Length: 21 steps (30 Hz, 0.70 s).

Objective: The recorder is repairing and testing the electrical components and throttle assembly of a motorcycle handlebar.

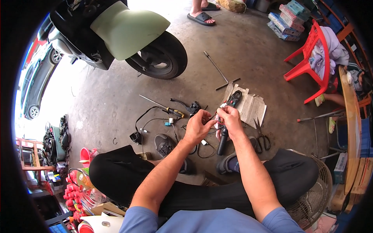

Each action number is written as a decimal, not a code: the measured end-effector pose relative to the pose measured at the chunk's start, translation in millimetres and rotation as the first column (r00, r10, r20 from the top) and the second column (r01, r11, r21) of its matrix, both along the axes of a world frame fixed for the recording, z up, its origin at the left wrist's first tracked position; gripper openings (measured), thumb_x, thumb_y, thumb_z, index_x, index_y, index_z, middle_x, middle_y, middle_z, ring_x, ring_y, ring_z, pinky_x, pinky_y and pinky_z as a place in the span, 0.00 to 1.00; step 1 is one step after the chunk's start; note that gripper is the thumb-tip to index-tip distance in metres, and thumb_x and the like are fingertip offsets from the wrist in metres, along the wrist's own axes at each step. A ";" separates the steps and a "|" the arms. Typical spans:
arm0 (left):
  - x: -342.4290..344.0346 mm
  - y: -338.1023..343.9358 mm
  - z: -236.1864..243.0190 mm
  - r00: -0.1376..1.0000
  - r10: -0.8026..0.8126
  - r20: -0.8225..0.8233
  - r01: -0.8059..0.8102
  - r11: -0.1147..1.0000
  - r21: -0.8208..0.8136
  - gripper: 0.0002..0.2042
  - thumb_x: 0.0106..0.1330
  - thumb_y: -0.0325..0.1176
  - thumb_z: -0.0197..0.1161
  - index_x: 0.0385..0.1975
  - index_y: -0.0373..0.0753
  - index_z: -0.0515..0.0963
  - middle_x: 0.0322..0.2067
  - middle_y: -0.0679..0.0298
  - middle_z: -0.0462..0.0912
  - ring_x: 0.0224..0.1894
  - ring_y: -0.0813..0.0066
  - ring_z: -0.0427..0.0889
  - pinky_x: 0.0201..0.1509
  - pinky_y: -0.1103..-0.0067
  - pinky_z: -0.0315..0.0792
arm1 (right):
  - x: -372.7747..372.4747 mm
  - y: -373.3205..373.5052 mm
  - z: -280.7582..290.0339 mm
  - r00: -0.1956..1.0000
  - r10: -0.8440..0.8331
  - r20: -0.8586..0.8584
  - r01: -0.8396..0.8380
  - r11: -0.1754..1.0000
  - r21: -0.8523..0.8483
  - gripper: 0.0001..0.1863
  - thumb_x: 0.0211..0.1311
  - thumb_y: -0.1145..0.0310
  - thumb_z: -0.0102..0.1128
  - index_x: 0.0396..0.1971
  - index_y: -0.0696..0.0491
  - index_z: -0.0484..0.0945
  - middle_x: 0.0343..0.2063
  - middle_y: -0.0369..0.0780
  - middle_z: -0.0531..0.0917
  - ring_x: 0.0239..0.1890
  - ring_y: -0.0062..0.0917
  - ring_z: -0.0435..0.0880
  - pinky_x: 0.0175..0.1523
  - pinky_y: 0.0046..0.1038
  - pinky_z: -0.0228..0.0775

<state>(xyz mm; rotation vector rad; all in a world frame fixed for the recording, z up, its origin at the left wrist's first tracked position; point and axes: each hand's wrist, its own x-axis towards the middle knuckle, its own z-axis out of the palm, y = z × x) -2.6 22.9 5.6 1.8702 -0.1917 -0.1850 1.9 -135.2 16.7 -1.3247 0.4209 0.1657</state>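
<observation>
My left hand (199, 126) and my right hand (231, 120) meet in front of me, fingertips pinched close together. Between them run thin wires (211, 117), with a white connector (223, 105) at the right fingers. Below the right hand hangs or lies a black handlebar grip (223, 143); its upper part is hidden. Just beyond is a black switch housing (234, 98) with small coloured buttons, over a flattened piece of cardboard (252, 108). Left of my hands lie a black lever assembly (192, 107), a screwdriver (175, 112) and cables with a blue connector (168, 124).
Scissors (262, 136) lie by my right shoe, and a T-handle wrench (221, 73) farther out. A scooter's front wheel (167, 56) stands far left. To the right are a red plastic chair (311, 64) and a wooden tabletop (351, 136). A person's sandalled foot (202, 18) shows beyond.
</observation>
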 end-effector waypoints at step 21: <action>-9.3 3.2 -19.6 0.977 -0.101 0.187 0.028 0.932 0.361 0.10 0.62 0.37 0.62 0.30 0.36 0.76 0.25 0.49 0.80 0.30 0.46 0.80 0.32 0.61 0.72 | 1.0 11.3 -44.2 0.993 -0.118 0.023 0.120 0.961 -0.248 0.10 0.58 0.68 0.61 0.22 0.55 0.72 0.15 0.34 0.75 0.13 0.17 0.71 0.13 0.23 0.60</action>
